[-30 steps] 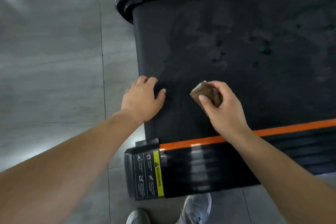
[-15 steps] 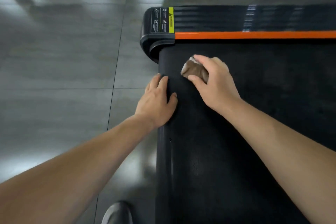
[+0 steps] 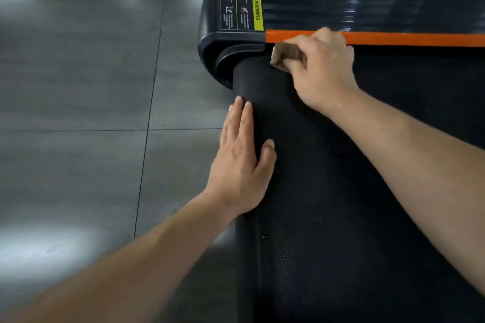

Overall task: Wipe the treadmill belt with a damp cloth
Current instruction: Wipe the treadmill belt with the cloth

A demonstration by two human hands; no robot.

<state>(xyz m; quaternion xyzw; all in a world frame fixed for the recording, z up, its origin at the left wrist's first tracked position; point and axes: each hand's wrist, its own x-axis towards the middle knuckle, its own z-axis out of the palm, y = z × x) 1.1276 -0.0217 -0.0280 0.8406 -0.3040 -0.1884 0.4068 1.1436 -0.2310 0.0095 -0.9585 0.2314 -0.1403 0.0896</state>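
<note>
My right hand (image 3: pixel 322 68) has its fingers curled tight round a small wad of brown cloth (image 3: pixel 284 56), pressing it onto the black textured treadmill belt (image 3: pixel 341 191) at the far corner. There it is touching, or all but touching, the narrow orange trim strip (image 3: pixel 420 39), just beside the rounded black plastic end cap (image 3: pixel 210 42) with its yellow warning label (image 3: pixel 256 6). My left hand (image 3: pixel 241 162) lies flat and open, holding nothing. Its fingers run straight along the rounded end of the belt, with the thumb on top and the outer fingers at or past the edge, above the grey tiled floor (image 3: pixel 78 86). The worry here is the seam: if I push the cloth further into that corner, a loose fold could get dragged into the gap between belt and trim, or my knuckles could scrape the strip. A cloth that is too wet (I can't judge its dampness from here) might also squeeze water down into that gap, towards the roller. And since I'm leaning on the belt's end, a hard stroke could make the belt creep round under my left palm, so that hand slides off the edge.
</note>
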